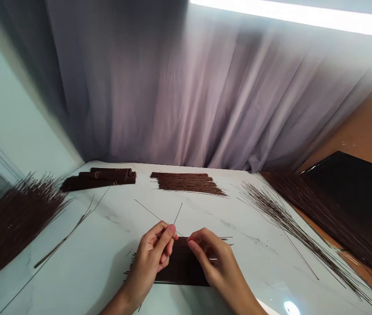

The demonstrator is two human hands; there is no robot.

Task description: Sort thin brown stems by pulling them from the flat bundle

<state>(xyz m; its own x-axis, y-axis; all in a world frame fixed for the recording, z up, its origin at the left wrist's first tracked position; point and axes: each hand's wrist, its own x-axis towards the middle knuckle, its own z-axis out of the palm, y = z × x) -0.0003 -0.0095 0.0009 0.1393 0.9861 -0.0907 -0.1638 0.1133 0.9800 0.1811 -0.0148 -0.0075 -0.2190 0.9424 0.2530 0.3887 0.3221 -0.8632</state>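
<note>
My left hand (155, 249) is closed in a pinch, thumb against the fingers, on two thin dark brown strands that cross at its fingertips. One strand (148, 209) slants from the upper left through the pinch toward my right hand. The other strand (178, 213) sticks up to the right, and a thin end shows below my left wrist. My right hand (214, 256) is also pinched, at the end of the slanting strand; the exact contact is too small to see clearly. Beneath both hands lies a dark brown layer of side-by-side strands (186, 267), partly hidden by them.
On the white marbled table (107, 236) are rolled brown bundles (107, 177), a flat row of strands (189, 183) and a small loose bunch (63, 240). Large strand piles lie left (15, 227) and right (291, 223). A black panel (353, 197) is far right; a curtain (173, 96) hangs behind.
</note>
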